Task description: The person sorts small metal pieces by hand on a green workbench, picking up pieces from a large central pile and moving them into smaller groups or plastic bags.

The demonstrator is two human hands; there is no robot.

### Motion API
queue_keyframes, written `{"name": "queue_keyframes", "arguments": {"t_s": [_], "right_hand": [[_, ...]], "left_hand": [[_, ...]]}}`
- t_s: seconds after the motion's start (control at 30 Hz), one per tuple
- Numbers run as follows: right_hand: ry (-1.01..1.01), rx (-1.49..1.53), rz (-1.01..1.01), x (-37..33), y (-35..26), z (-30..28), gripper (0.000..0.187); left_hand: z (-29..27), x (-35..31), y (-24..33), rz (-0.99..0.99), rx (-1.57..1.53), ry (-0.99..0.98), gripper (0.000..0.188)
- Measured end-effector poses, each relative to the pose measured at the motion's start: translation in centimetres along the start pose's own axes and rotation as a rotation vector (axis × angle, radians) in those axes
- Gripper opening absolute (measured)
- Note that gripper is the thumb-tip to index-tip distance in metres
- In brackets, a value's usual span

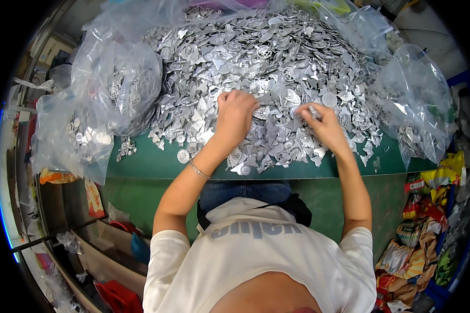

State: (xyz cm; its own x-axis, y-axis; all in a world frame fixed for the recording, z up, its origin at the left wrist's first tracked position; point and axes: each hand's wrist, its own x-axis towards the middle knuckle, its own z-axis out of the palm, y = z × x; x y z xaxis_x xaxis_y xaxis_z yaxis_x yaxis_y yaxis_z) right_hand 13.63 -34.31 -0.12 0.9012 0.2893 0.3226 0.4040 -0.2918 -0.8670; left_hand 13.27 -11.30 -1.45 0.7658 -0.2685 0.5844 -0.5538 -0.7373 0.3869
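A large heap of small silver-coloured metal pieces, flat discs, butterfly shapes and openwork charms among them, covers the green tabletop. At the heap's near middle, my left hand reaches in with its fingers bent down and drawn together. Whatever those fingertips may hold is hidden. To its right, my right hand is slightly blurred, its fingers closed on a small silver metal piece just above the heap. A thin bracelet circles my left wrist.
Clear plastic bags of metal pieces stand on the left, and another bag lies at the right. The table's front edge runs close to my body. Crumpled colourful packaging is piled low right; a wooden shelf stands low left.
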Motion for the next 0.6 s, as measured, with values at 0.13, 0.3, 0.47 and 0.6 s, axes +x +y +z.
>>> {"name": "queue_keyframes", "arguments": {"t_s": [0.13, 0.3, 0.47, 0.6], "right_hand": [[-0.011, -0.334, 0.266, -0.1, -0.6, 1.6, 0.021], [0.004, -0.450, 0.297, 0.1, -1.3, 1.6, 0.029], [0.082, -0.296, 0.265, 0.3, 0.5, 2.4, 0.028], [-0.067, 0.207, 0.538, 1.2, 0.0, 0.9, 0.025]], "left_hand": [[-0.8, 0.2, -0.3, -0.240, -0.155, 0.139, 0.006], [-2.7, -0.4, -0.4, -0.414, -0.298, 0.105, 0.014], [-3.1, -1.7, -0.5, -0.408, -0.238, 0.172, 0.019], [-4.3, -2.8, -0.1, -0.367, -0.216, 0.192, 0.017]]}}
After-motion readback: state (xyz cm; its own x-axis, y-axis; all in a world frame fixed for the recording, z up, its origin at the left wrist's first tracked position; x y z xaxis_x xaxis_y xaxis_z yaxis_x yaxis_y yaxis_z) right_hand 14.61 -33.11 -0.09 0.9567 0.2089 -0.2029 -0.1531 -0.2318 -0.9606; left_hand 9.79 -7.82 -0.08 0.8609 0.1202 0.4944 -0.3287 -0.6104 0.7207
